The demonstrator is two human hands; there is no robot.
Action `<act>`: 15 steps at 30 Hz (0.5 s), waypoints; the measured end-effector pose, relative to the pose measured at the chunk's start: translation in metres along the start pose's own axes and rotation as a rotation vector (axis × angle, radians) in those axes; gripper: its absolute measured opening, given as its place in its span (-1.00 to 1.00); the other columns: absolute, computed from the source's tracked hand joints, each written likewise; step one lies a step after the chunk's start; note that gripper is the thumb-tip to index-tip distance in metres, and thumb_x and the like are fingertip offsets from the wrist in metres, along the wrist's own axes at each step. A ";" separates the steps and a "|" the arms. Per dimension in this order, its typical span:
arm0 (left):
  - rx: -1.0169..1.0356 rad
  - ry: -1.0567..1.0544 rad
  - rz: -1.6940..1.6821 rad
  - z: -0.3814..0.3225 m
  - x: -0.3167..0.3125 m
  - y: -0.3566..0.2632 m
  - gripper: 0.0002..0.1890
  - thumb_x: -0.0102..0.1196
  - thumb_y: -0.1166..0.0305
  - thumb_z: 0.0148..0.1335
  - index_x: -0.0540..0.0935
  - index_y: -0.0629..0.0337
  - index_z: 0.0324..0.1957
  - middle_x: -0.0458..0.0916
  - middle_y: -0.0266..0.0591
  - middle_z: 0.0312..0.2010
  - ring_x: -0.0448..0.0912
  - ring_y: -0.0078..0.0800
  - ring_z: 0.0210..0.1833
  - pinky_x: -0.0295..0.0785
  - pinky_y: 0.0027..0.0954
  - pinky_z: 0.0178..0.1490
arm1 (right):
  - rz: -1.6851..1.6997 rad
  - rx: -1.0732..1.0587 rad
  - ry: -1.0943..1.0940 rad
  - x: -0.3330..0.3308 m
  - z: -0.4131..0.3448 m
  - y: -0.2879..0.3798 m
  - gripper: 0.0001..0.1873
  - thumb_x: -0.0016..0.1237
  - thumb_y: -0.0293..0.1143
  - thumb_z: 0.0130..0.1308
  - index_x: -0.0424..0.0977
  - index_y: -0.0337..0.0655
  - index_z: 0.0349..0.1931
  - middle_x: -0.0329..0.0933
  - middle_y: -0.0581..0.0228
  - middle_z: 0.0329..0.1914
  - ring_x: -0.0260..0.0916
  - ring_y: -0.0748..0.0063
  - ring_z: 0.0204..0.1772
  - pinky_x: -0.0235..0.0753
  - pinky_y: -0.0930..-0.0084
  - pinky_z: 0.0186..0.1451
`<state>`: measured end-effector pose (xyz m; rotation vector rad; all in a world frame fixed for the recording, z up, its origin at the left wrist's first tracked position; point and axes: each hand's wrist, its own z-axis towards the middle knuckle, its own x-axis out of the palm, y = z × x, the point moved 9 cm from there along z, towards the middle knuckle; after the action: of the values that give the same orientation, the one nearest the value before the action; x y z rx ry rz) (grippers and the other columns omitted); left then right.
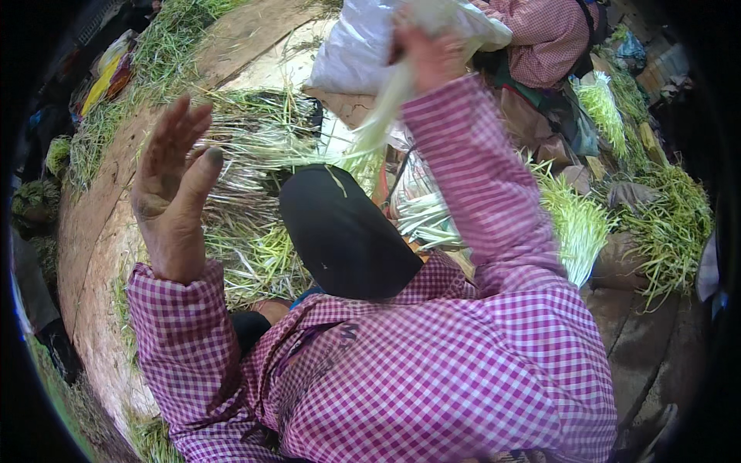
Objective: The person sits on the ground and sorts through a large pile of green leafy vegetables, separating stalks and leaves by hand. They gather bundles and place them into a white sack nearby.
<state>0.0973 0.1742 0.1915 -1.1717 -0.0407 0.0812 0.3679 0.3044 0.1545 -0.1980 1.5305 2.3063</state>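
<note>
My left hand (176,194) is raised on the left, fingers apart and nothing in it. Below and beside it lies a wide heap of long green and brownish stalks (249,156). My right hand (431,58), blurred, is shut on a bunch of long pale-green leafy stalks (379,121). The bunch hangs down from the fist towards my knee (341,231), covered in black cloth. Past my right hand stands a white woven sack (356,49). Under my right forearm lies a bundle of white stalks (428,220).
Trimmed pale-green bundles (573,226) lie to my right, beside a heap of loose green leaves (671,231). Another bundle (602,110) lies farther off. A person in a checked sleeve (547,43) sits at the top right. Green scraps (168,58) cover the far-left boards (98,231).
</note>
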 end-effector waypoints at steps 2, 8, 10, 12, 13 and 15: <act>-0.089 0.031 -0.036 -0.006 -0.003 0.014 -0.56 0.13 0.47 0.07 0.41 0.25 0.04 0.50 -0.12 -0.06 0.44 -0.35 0.04 0.37 -0.35 0.08 | -0.178 -0.036 -0.062 -0.081 0.006 0.002 -0.85 -0.06 -0.42 0.16 0.39 -0.24 -0.28 0.41 0.33 -0.48 0.35 0.43 -0.45 0.41 0.51 -0.37; -0.189 -0.023 -0.061 -0.022 -0.011 0.041 -0.69 0.01 0.48 0.16 0.45 0.35 -0.03 0.56 -0.07 -0.22 0.55 -0.35 -0.16 0.46 -0.35 -0.06 | -0.391 -0.192 0.109 -0.153 -0.015 0.033 -0.77 -0.06 -0.44 0.20 0.43 -0.15 -0.12 0.48 0.44 -0.40 0.41 0.55 -0.32 0.46 0.58 -0.20; -0.201 -0.038 -0.074 -0.025 -0.011 0.041 -0.70 0.01 0.48 0.16 0.45 0.36 -0.04 0.57 -0.07 -0.25 0.56 -0.35 -0.19 0.48 -0.35 -0.09 | -0.983 -0.341 0.229 -0.154 -0.027 -0.004 -0.79 -0.03 -0.24 0.17 0.37 -0.17 -0.33 0.44 0.28 -0.53 0.47 0.35 -0.52 0.53 0.36 -0.33; -0.220 -0.053 -0.076 -0.030 -0.014 0.045 -0.70 0.01 0.48 0.16 0.45 0.36 -0.05 0.58 -0.07 -0.27 0.56 -0.36 -0.22 0.49 -0.35 -0.12 | -1.291 -0.344 0.300 -0.135 -0.062 -0.050 -0.83 -0.08 -0.28 0.21 0.35 -0.17 -0.41 0.45 0.22 -0.53 0.48 0.33 -0.48 0.51 0.43 -0.41; -0.228 -0.058 -0.070 -0.033 -0.015 0.044 -0.70 0.01 0.49 0.16 0.45 0.36 -0.05 0.58 -0.06 -0.28 0.57 -0.36 -0.24 0.50 -0.34 -0.13 | -1.379 -0.193 0.386 -0.139 -0.075 -0.110 -0.87 -0.14 -0.33 0.23 0.37 -0.17 -0.41 0.46 0.22 -0.51 0.48 0.32 -0.40 0.48 0.36 -0.36; -0.254 -0.067 -0.066 -0.040 -0.018 0.048 -0.71 0.01 0.49 0.16 0.45 0.36 -0.06 0.58 -0.06 -0.30 0.57 -0.36 -0.27 0.52 -0.35 -0.16 | -1.561 -0.032 0.696 -0.123 -0.129 -0.175 -0.85 -0.19 -0.44 0.18 0.42 -0.11 -0.25 0.49 0.20 -0.38 0.47 0.28 -0.24 0.39 0.26 -0.15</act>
<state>0.0800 0.1547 0.1320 -1.4204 -0.1526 0.0586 0.5366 0.2205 -0.0097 -1.6176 0.8457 0.9536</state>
